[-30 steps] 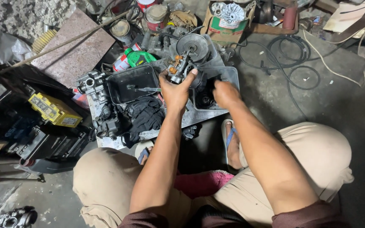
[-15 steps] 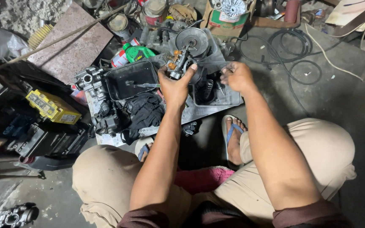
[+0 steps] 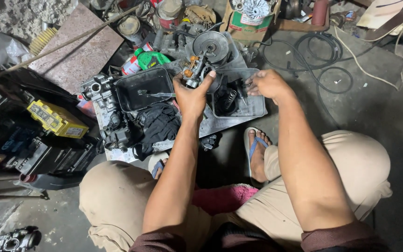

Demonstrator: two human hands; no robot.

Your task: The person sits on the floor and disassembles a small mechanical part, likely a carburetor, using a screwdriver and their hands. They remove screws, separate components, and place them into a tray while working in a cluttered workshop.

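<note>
The head view looks down on a person squatting on a grimy concrete floor (image 3: 388, 107), knees spread, a blue-strapped sandal (image 3: 253, 149) on one foot.

The left hand (image 3: 193, 95) is raised over a metal sheet (image 3: 220, 125) laid on the floor, its fingers clamped around a small carburetor (image 3: 193, 72) with brass-coloured fittings. The carburetor sits at the top of the hand, gripped between thumb and fingertips, its body sticking out above the knuckles.

The right hand (image 3: 267, 84) hovers just to the right of it, well clear of the carburetor, over the far rim of a grey plastic tray (image 3: 255, 106). Its fingers are loosely curled toward the left; whether they pinch anything small cannot be told. Inside the tray lie a coil spring (image 3: 229, 99) and dark parts.

Left of the hand stands a black tray (image 3: 143, 88), and below it a crumpled black rag (image 3: 157, 125). A round metal disc (image 3: 211, 44) lies just beyond the carburetor, a green bottle (image 3: 154, 59) to its left. A yellow box (image 3: 56, 119) rests on the clutter at far left, and black cables (image 3: 325, 60) coil on the floor at upper right.
</note>
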